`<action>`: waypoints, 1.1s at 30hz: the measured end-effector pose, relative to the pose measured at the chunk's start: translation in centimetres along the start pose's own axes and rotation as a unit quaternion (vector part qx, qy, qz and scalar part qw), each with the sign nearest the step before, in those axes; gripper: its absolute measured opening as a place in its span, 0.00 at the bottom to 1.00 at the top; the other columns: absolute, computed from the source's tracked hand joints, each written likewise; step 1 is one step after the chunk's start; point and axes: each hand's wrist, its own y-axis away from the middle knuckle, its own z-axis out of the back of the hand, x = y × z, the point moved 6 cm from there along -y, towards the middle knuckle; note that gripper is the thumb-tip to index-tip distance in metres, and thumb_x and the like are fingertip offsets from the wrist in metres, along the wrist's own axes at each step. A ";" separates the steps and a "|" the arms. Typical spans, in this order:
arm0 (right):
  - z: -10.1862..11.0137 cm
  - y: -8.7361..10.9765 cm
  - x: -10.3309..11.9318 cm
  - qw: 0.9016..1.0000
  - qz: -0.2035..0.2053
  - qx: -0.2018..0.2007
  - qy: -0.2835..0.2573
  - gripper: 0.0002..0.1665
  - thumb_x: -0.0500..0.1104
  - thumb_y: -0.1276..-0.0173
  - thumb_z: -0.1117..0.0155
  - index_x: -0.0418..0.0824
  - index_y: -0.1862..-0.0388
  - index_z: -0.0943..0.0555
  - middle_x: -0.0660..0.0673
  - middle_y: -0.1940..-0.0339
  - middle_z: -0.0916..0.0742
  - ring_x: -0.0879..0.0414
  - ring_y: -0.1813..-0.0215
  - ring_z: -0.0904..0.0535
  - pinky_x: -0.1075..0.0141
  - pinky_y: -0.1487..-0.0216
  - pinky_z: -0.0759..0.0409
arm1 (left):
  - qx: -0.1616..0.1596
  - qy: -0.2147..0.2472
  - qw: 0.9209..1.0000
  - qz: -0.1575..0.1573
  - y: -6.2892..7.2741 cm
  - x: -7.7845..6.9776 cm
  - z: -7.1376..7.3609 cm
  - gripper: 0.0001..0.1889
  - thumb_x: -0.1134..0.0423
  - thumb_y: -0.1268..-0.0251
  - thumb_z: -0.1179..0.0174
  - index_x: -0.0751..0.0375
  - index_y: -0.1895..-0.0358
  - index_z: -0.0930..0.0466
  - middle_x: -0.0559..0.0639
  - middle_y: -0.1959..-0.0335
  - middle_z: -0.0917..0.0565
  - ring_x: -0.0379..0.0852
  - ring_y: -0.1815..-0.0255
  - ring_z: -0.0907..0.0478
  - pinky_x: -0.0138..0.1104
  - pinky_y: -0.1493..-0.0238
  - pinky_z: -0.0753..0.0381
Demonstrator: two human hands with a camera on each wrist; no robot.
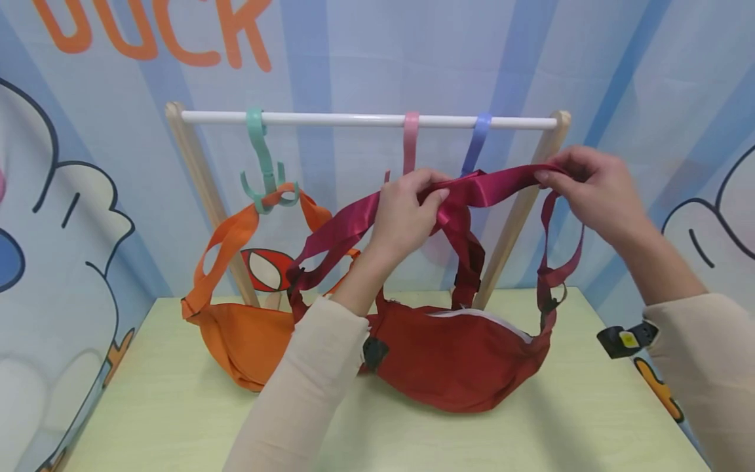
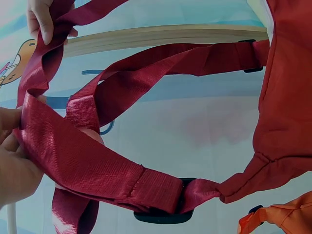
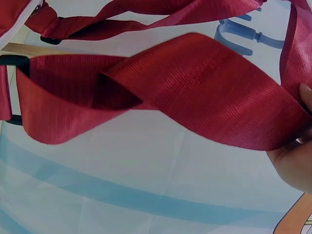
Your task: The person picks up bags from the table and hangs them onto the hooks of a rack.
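Note:
A red waist bag (image 1: 466,360) with a partly visible white zip hangs low over the table by its maroon strap (image 1: 348,219). My left hand (image 1: 407,210) pinches the strap near its middle, in front of the pink hook (image 1: 409,141). Further right and a little higher, my right hand (image 1: 601,190) grips the same strap between thumb and fingers. Between the hands the strap runs nearly straight, with folds hanging below. The left wrist view shows a black buckle (image 2: 165,217) on the strap below the left hand (image 2: 17,168). Twisted webbing (image 3: 219,92) leads to the right hand (image 3: 292,168).
A white rail (image 1: 336,119) on wooden posts spans the back. From its green hook (image 1: 259,157) hangs an orange waist bag (image 1: 253,341), left of the red one. A blue hook (image 1: 476,144) is right of the pink hook. The pale table (image 1: 147,406) lies below, with printed cloth around.

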 end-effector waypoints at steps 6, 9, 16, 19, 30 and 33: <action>-0.7 -0.7 0.3 1.000 -0.016 -0.008 0.000 0.23 0.52 0.35 0.43 0.37 0.48 0.25 0.39 0.57 0.20 0.52 0.60 0.25 0.74 0.66 0.28 | -0.015 -0.007 1.000 -0.008 -0.2 0.1 0.3 0.10 0.67 0.37 0.45 0.62 0.54 0.20 0.53 0.62 0.17 0.43 0.66 0.24 0.28 0.65 0.25; -1.0 -1.0 0.4 1.000 -0.023 -0.005 -0.009 0.25 0.53 0.36 0.43 0.37 0.47 0.25 0.38 0.56 0.20 0.51 0.60 0.24 0.75 0.66 0.27 | -0.021 -0.007 1.000 -0.007 -0.2 0.2 0.5 0.10 0.67 0.37 0.45 0.62 0.54 0.20 0.53 0.61 0.17 0.43 0.66 0.24 0.28 0.65 0.25; -1.6 -1.1 0.8 0.999 -0.022 -0.003 -0.037 0.24 0.51 0.36 0.42 0.36 0.49 0.24 0.38 0.59 0.19 0.56 0.66 0.22 0.76 0.67 0.25 | -0.041 0.013 0.999 -0.003 -0.2 0.6 1.0 0.10 0.68 0.37 0.45 0.63 0.54 0.21 0.54 0.60 0.18 0.44 0.62 0.24 0.28 0.62 0.24; -1.9 -1.1 1.0 0.999 -0.026 -0.005 -0.048 0.24 0.51 0.36 0.42 0.36 0.48 0.24 0.39 0.59 0.19 0.57 0.67 0.21 0.75 0.68 0.24 | -0.050 0.018 0.998 -0.013 -0.2 0.9 1.1 0.10 0.68 0.37 0.45 0.64 0.55 0.20 0.54 0.60 0.18 0.44 0.62 0.24 0.28 0.60 0.25; -3.1 -1.6 1.4 0.997 -0.024 -0.049 -0.056 0.21 0.48 0.35 0.41 0.34 0.51 0.22 0.36 0.60 0.18 0.64 0.74 0.20 0.74 0.73 0.23 | -0.077 0.022 0.997 -0.015 0.0 1.6 1.0 0.10 0.67 0.37 0.44 0.64 0.54 0.20 0.54 0.61 0.17 0.44 0.62 0.23 0.28 0.58 0.25; -3.4 -1.8 1.3 0.996 -0.030 -0.058 -0.063 0.21 0.48 0.36 0.41 0.35 0.51 0.22 0.35 0.60 0.18 0.65 0.75 0.21 0.74 0.73 0.23 | -0.085 0.028 0.996 -0.013 0.0 1.7 1.0 0.11 0.67 0.38 0.43 0.64 0.54 0.20 0.54 0.61 0.17 0.44 0.62 0.23 0.28 0.59 0.24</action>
